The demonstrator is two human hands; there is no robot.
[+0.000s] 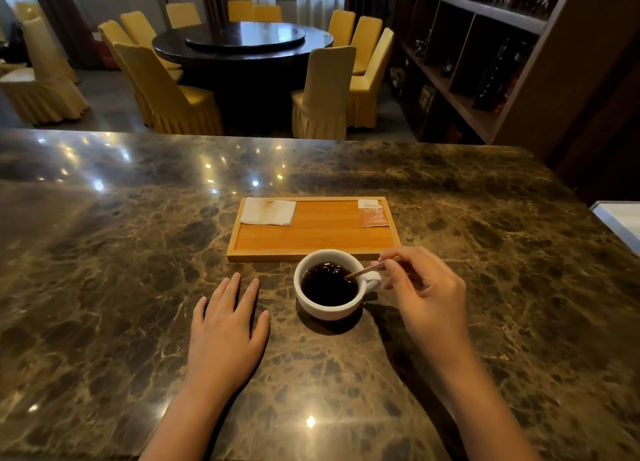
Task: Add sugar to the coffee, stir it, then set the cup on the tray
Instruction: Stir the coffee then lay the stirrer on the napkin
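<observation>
On the marble counter (138,253) my left hand (227,332) lies flat and empty; my right hand (424,294) pinches a stir stick (363,271) dipped in the coffee cup (329,286), just before the tray (311,235). A hard stir of the unsteadied cup could slop coffee.

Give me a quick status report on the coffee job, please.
Right hand pinching stir stick, tip in coffee. Left hand flat on counter, empty. Cup on counter, not yet on tray. Napkin and sachet at tray's far corners; middle free.
</observation>
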